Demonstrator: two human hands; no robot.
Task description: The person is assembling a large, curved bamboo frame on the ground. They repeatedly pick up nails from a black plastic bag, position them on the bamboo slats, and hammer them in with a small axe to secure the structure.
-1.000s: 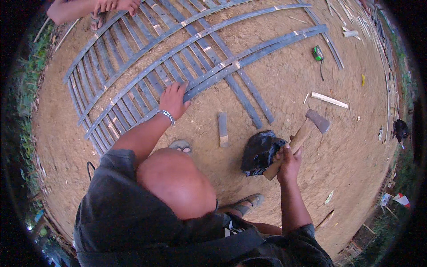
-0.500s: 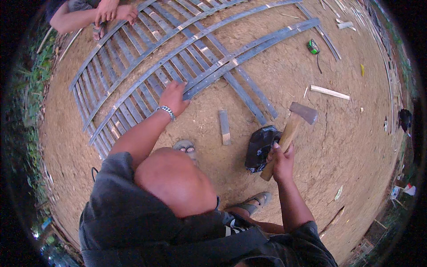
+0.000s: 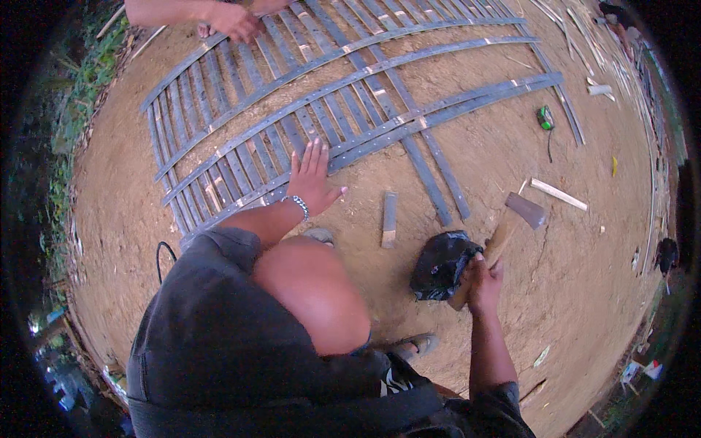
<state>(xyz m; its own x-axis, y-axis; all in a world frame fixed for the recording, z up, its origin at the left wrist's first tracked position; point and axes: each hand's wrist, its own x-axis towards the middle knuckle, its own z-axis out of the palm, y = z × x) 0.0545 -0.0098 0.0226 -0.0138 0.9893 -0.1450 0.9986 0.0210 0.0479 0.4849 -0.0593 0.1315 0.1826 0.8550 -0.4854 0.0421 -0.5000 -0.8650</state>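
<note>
My left hand (image 3: pixel 312 182) lies flat, fingers stretched out and thumb apart, at the near edge of a lattice panel of dark slats (image 3: pixel 283 119). Its fingertips rest on the panel's nearest long strip. In my right hand (image 3: pixel 483 289) is a hatchet (image 3: pixel 502 236), gripped by its wooden handle with the rusty head up and to the right. A black plastic bag (image 3: pixel 438 267) sits on the ground just left of that hand, partly behind the handle; whether they touch, I cannot tell. Between my hands a short dark slat piece (image 3: pixel 389 219) lies on the dirt.
Across the panel at the far left, another person's hands (image 3: pixel 239 25) are at its edge. A green tape measure (image 3: pixel 545 118) and a pale wood strip (image 3: pixel 558 195) lie to the right. Long thin strips (image 3: pixel 573 44) are scattered at the far right. My bent knee (image 3: pixel 314 292) is close below.
The view has shifted, so the scene sits lower and farther right. My left fingers, earlier bent over the strip, now lie straight. My right hand keeps the hatchet. The other person's hands moved along the panel.
</note>
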